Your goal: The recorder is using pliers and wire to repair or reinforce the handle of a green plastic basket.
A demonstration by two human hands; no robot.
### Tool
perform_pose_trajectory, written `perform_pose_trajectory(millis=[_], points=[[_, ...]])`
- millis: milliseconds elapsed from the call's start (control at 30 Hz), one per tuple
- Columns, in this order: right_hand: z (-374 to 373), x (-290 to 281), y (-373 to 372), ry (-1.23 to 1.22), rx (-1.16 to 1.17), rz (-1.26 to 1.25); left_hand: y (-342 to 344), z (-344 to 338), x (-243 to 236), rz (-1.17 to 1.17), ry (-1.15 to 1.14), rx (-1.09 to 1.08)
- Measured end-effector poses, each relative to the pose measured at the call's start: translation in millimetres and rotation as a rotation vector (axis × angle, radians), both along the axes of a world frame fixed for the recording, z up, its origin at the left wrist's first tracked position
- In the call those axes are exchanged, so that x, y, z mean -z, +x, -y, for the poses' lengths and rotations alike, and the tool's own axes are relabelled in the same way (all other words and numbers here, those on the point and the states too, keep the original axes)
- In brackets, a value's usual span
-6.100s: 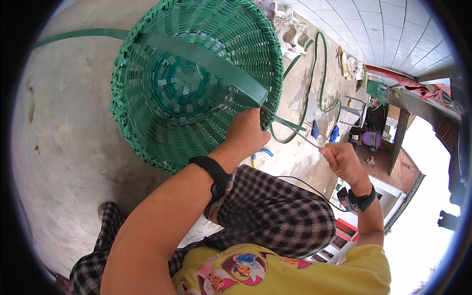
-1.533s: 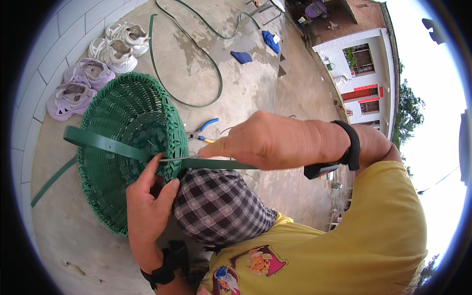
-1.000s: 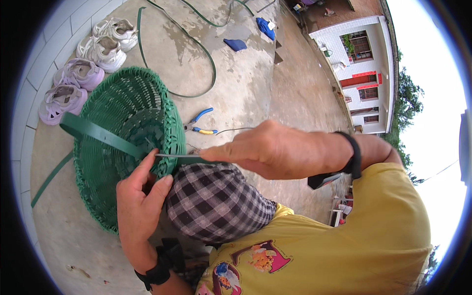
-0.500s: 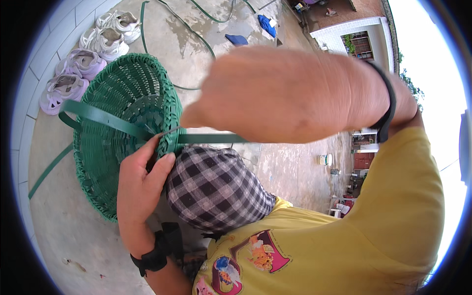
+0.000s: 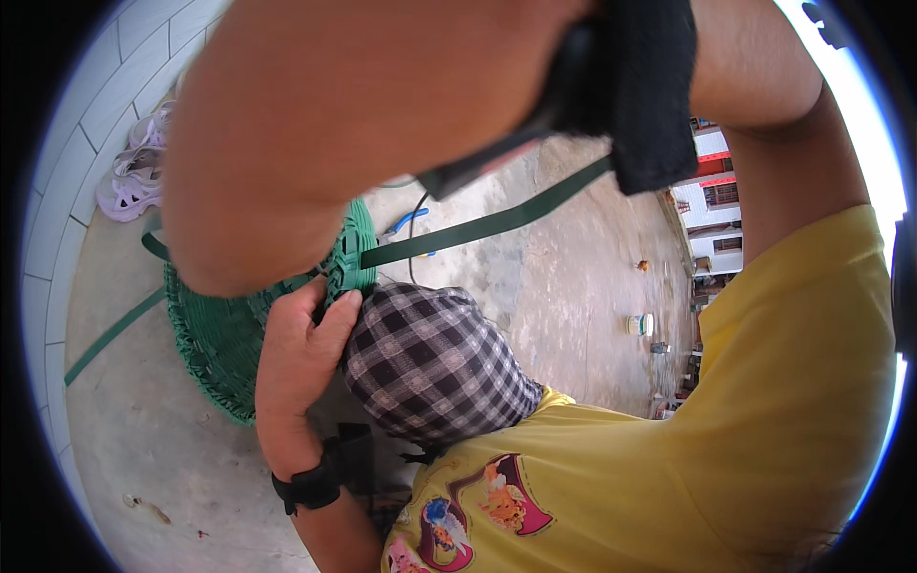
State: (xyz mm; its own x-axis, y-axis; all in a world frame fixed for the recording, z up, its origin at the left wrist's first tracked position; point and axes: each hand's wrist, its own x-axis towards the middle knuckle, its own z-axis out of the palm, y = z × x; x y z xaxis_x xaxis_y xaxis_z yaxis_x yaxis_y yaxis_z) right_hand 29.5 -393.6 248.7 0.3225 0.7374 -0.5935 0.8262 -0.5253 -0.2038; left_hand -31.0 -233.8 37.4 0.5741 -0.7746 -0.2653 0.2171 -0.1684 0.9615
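A green woven basket (image 5: 215,344) lies tipped in front of me, its braided rim against my checked-cloth-covered knee. My left hand (image 5: 294,353) grips that rim, thumb on the outside and fingers on the inner side. From the rim a flat green strip (image 5: 487,226) runs out to the right and passes behind my right wristband. My right hand (image 5: 287,143) is raised very close to the camera, large and blurred, covering much of the basket. Its fingers cannot be made out. Another green strip (image 5: 153,241) loops beside the basket's left side.
Pale lilac shoes (image 5: 129,196) stand by the white tiled wall (image 5: 67,191) at left. Blue-handled pliers (image 5: 408,222) lie on the concrete floor behind the rim. A loose green strip end (image 5: 115,334) rests against the wall. Farther right stands a small white bucket (image 5: 640,325).
My right hand has swung up and left, close to the camera, and now hides much of the basket. The thin grey tool at the rim is out of sight. My left hand keeps its grip.
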Motion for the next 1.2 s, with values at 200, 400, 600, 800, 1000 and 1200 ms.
perform_pose_trajectory(millis=[200, 400, 600, 800, 1000, 1200], points=[[34, 42, -28, 0.163, 0.274, 0.056, -8, 3, 4, 0.036, -0.131, -0.175], [56, 65, -126, 0.341, 1.012, 0.041, -15, 14, 4, 0.117, -0.103, -0.167], [48, 48, -136, 0.222, 0.94, 0.013, -14, 18, 13, 0.077, -0.155, -0.073], [50, 4, -40, 0.359, -0.04, 0.253, -9, 19, 2, 0.121, -0.135, -0.006], [22, -6, 0, 0.17, -0.282, 0.238, -16, 10, 13, -0.043, -0.062, -0.127], [1, -12, 9, 0.046, -0.248, 0.277, -18, 8, 19, -0.12, -0.105, -0.206]])
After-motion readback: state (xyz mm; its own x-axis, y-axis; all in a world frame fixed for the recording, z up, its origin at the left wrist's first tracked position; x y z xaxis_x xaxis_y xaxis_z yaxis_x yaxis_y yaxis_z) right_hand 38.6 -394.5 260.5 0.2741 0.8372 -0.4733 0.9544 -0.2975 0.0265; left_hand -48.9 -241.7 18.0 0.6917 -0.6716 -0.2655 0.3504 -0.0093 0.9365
